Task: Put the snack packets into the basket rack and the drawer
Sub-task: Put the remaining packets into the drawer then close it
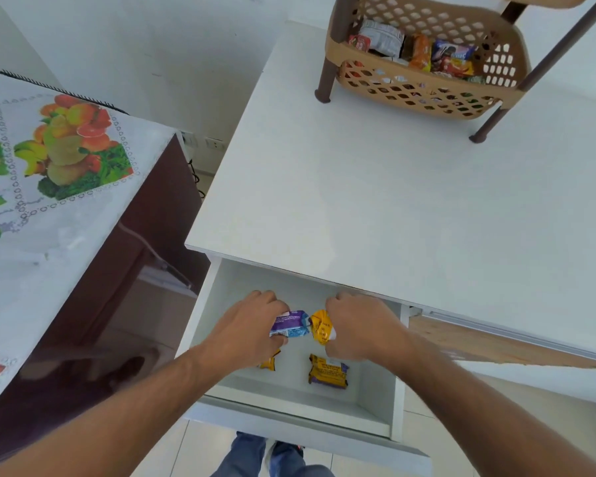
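Purple packet (291, 324), yellow packet (320, 326), white drawer (217, 304), tan lattice basket (427, 98).

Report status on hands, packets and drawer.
Left hand grips purple packet; right hand grips yellow packet. Both over open drawer, two packets already inside. Nothing in the way.

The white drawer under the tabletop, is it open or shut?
Open: the drawer is pulled out, two packets on its floor, both hands holding packets above it.
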A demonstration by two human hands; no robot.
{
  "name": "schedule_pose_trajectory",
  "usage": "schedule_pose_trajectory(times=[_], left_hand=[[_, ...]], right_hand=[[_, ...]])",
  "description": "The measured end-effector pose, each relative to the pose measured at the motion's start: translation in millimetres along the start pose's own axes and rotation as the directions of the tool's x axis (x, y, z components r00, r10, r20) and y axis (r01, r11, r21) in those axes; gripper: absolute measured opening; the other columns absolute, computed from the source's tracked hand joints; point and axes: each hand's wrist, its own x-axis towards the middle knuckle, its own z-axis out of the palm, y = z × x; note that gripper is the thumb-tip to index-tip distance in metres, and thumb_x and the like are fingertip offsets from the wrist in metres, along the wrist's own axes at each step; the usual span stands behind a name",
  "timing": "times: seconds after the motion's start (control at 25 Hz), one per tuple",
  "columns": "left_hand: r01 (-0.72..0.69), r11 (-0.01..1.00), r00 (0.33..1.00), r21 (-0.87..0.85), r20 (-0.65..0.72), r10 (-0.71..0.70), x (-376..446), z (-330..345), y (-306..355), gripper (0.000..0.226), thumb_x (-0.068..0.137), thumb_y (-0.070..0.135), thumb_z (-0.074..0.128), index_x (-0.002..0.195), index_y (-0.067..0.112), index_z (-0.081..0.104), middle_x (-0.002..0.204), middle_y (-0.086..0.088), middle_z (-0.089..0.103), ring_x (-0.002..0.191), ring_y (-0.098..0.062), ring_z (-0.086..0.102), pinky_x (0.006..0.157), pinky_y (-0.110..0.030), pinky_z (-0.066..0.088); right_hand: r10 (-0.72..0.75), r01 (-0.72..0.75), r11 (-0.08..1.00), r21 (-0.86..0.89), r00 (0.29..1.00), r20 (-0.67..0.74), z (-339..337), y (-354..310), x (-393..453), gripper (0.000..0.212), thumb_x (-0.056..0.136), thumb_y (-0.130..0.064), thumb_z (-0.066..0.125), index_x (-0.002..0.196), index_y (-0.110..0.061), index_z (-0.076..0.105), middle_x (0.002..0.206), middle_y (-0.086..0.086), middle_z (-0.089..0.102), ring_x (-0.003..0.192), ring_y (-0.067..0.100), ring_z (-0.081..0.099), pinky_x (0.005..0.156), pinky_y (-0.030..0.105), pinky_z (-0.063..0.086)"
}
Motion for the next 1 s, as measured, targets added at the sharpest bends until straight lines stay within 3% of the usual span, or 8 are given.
schedule_pose_trajectory(times=[0.16,0.36,0.64,1.0], left_hand=[[-0.006,0.984,0.989,0.179,0.144,-0.02,32.6,39.9,-13.4,0.037,0.085,0.027,0.067,0.12,0.021,0.06,0.115,-0.001,0.058,0.104,-0.021,0.053,0.077,-0.032,0.047],[0.081,0.962,0.96,0.259,0.239,-0.145,59.4,74.0,-32.0,0.049,0.084,0.015,0.067,0.131,0.017,0.053,0.127,-0.006,0.053,0.118,-0.026,0.049,0.088,-0.037,0.043],[0.088,0.957,0.962,0.277,0.225,-0.154,76.1,98.5,-33.3,0.051,0.085,0.01,0.066,0.133,0.014,0.051,0.131,-0.008,0.05,0.122,-0.028,0.046,0.094,-0.038,0.04],[0.082,0.934,0.959,0.348,0.229,-0.169,79.6,108.2,-32.1,0.053,0.086,0.008,0.065,0.135,0.012,0.047,0.134,-0.01,0.049,0.123,-0.028,0.047,0.095,-0.038,0.04]], right_hand=[[0.063,-0.064,0.997,0.048,0.998,0.031,60.5,2.8,34.8,0.041,0.081,-0.022,0.064,0.118,-0.01,0.052,0.114,0.009,0.053,0.088,0.026,0.057,0.064,0.032,0.043],[0.156,-0.147,0.978,0.145,0.986,-0.052,119.8,14.2,73.1,0.046,0.085,-0.011,0.063,0.129,-0.01,0.048,0.126,0.01,0.05,0.107,0.03,0.057,0.075,0.035,0.048],[0.203,-0.182,0.97,0.16,0.97,-0.132,157.6,15.5,95.5,0.053,0.084,-0.011,0.068,0.132,-0.013,0.046,0.127,0.008,0.051,0.112,0.028,0.053,0.084,0.038,0.047],[0.187,-0.168,0.975,0.146,0.974,-0.13,174.6,19.1,98.5,0.055,0.085,-0.013,0.067,0.135,-0.013,0.044,0.13,0.008,0.049,0.116,0.028,0.051,0.089,0.038,0.045]])
